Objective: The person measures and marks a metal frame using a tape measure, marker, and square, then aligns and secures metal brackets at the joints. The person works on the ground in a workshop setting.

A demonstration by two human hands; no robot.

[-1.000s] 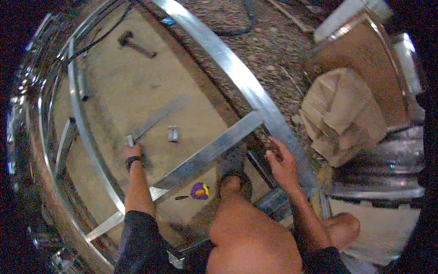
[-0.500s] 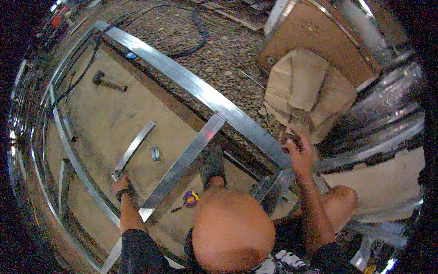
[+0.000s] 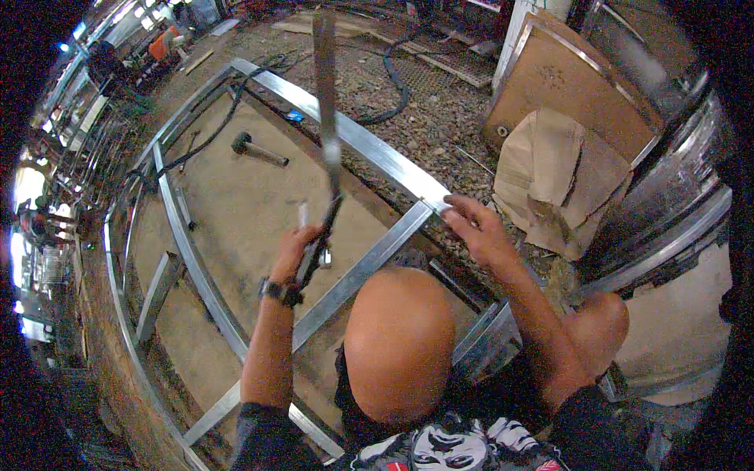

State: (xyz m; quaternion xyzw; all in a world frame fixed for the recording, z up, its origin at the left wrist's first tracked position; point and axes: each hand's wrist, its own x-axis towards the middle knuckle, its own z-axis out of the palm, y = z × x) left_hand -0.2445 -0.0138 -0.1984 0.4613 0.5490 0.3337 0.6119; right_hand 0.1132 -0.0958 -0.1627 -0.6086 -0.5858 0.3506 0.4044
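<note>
1. We judge the work partway along: the outer rail [image 3: 377, 157] and the crossbar [image 3: 361, 263] meet near three o'clock, and the inner rail [image 3: 192, 251] curves down the nine o'clock side.
2. Not everything is in the frame: the metal strip [image 3: 326, 94] is up in the air, reaching from our left hand [image 3: 302, 251] toward twelve o'clock, and a short tube [image 3: 184, 208] lies beside the inner rail, just past nine.
3. Our left grip is closed around the strip's lower part; blur leaves us unsure how that end is shaped.
4. Our right hand [image 3: 487, 235], at three o'clock, is loosely open, fingers apart, with nothing visible held; its fingertips are just beside the rail-and-crossbar joint.
5. Edges to mind: the outer rail slants across from eleven to three o'clock, the crossbar runs down toward seven, and our knee [image 3: 400, 345] rises at six.
6. Open room lies over the board [image 3: 236, 204] between the rails, though a hammer [image 3: 263, 151] rests there at ten; cardboard [image 3: 550, 173] and a leaning panel [image 3: 577, 94] bound us from two to three.
</note>
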